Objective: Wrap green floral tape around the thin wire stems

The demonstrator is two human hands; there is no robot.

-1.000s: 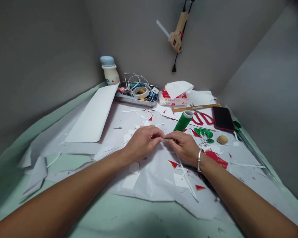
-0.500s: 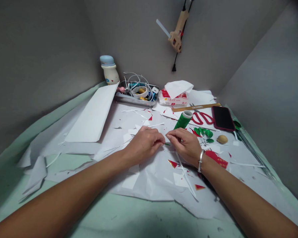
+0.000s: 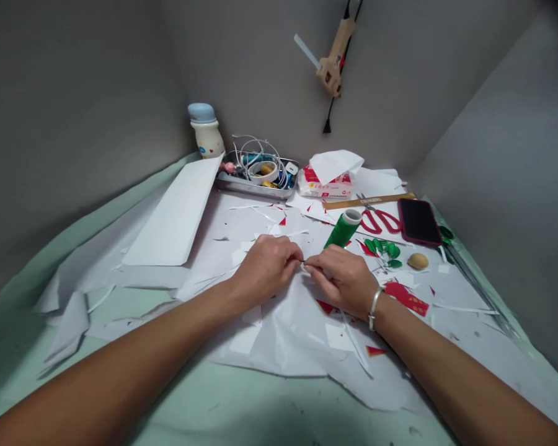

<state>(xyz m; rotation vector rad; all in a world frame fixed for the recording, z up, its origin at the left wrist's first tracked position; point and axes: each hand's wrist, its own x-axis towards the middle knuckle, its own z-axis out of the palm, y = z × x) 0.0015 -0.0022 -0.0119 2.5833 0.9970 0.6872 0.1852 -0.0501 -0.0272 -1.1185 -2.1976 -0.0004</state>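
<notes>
Over the white paper, my left hand (image 3: 272,266) is closed in a pinch, fingertips on a thin dark-green strand (image 3: 302,261). My right hand (image 3: 341,272), with a silver bangle at its wrist, pinches the same strand from the other side. The two sets of fingertips almost meet, and only a tiny bit of the strand shows between them. Whether it is wire or thread I cannot tell. Just behind my right hand stands a tilted spool of green thread (image 3: 341,230). Several shiny green leaf-like pieces (image 3: 384,249) lie to the right of the spool.
Red-handled scissors (image 3: 381,221), a brown strip (image 3: 369,201), a phone (image 3: 419,222) and a tan egg-shaped piece (image 3: 417,261) lie right. Behind are a metal tray (image 3: 255,186) of supplies and a tissue pack (image 3: 325,184). A glue gun (image 3: 335,59) hangs above. Paper scraps are scattered around.
Both hands have shifted slightly left, and their fingertips have come closer together. The green end that stuck out from my left fingers is now mostly covered. The spool stays in place.
</notes>
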